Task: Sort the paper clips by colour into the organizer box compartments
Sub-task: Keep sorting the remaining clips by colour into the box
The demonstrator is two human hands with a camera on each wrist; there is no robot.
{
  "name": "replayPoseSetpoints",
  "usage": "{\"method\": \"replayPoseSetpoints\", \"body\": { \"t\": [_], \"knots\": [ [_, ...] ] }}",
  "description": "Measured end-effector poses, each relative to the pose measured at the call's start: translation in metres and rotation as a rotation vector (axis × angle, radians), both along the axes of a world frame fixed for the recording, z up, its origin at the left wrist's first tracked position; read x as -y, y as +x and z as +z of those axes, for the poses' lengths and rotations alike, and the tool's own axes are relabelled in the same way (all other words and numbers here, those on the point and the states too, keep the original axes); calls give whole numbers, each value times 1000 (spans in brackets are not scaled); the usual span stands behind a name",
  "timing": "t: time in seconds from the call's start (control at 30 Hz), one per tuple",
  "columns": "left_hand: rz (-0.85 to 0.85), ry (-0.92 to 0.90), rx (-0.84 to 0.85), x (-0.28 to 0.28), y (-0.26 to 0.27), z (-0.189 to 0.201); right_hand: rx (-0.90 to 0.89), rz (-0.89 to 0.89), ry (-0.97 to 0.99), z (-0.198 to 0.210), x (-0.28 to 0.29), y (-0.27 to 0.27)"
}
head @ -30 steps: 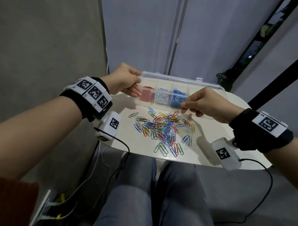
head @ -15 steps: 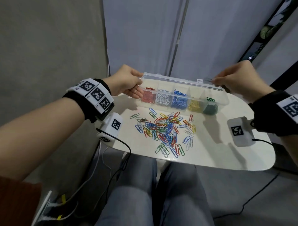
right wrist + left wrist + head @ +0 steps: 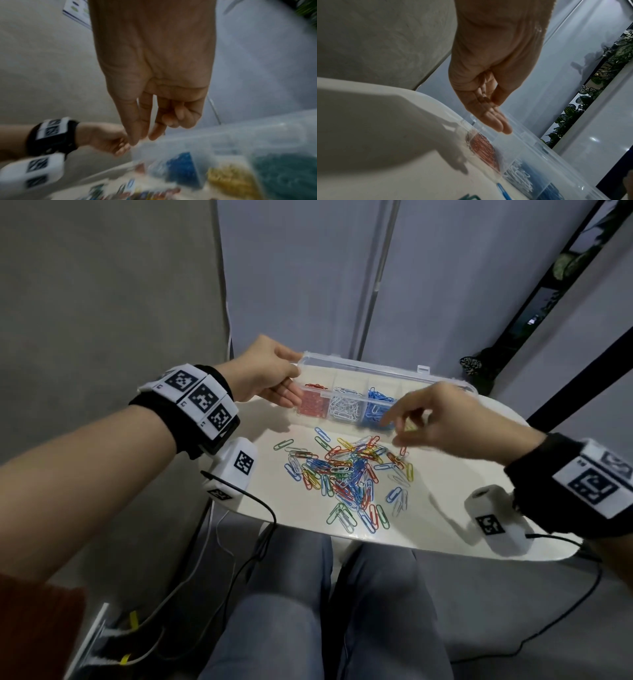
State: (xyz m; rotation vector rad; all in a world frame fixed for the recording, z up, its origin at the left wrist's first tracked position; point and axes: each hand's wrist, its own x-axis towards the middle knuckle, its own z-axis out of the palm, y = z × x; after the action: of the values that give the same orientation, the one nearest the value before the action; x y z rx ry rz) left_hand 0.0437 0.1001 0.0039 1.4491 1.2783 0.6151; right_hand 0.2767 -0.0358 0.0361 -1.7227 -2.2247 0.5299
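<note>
- I see the organizer box [image 3: 383, 368] at twelve o'clock partly filled; a mixed clip pile [image 3: 346, 474] remains unsorted at centre.
- My left hand [image 3: 263, 371] grips the box's end; my right hand [image 3: 442, 419] hovers empty, fingers loose.

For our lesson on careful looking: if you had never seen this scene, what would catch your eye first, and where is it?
First, the bright heap of mixed paper clips spread across the middle of the white table. Behind it stands the clear organizer box, with red, white and blue clips already in separate compartments. The left hand holds the box's left end, while the right hand hangs over the heap's far edge.
</note>
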Motion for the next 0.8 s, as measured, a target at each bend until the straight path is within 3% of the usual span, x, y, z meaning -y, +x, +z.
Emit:
{"method": "replayPoseSetpoints", "body": {
  "t": [0.17,0.3,0.5,0.6,0.8],
  "knots": [
    [-1,1,-5,1,0,1,201,243,-88,-33,4,-23],
    [0,0,-6,1,0,2,269,220,-88,-42,0,-32],
    [-4,-1,1,1,0,0,209,91,-61,-49,-7,-36],
    [-6,3,1,1,0,0,72,-46,-81,-44,-13,-32],
    [-8,5,-3,0,0,0,-443,-328,-212,-31,-15,-14]
  ]
}}
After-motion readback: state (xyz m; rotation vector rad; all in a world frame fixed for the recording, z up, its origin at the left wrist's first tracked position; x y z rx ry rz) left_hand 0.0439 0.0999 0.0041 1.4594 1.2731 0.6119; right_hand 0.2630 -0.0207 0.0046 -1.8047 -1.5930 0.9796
